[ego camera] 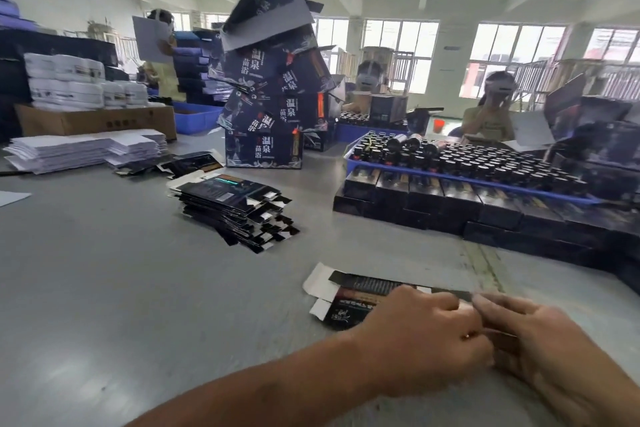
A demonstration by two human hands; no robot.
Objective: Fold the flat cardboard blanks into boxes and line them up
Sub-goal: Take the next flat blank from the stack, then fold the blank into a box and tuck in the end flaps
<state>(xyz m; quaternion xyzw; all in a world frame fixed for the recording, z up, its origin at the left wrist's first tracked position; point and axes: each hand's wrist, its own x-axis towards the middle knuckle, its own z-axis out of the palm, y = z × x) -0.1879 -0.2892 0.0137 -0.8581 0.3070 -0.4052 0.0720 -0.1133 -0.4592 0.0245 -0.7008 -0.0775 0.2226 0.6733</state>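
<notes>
On grey table (138, 270), left hand (426, 340) and right hand (554, 347) both curl tight grip on cardboard blank (360, 291).

- A flat cardboard blank (349, 298) lies on the desk (138, 288) at the near right, partly under both hands.
- The left hand (426, 340) rests on the blank; the right hand (540, 347) sits just beside it to the right, fingertips touching.
- Behind and left of the blank, a stack of flat blanks (235, 211) lies mid-desk.
- Further left and back, a pile of sheets (83, 149) lies before a carton (97, 120).
- Behind the stack, a leaning tower of boxes (273, 90) stands.
- To the right, folded boxes in rows (450, 204) lie before a tray of bottles (478, 163).
</notes>
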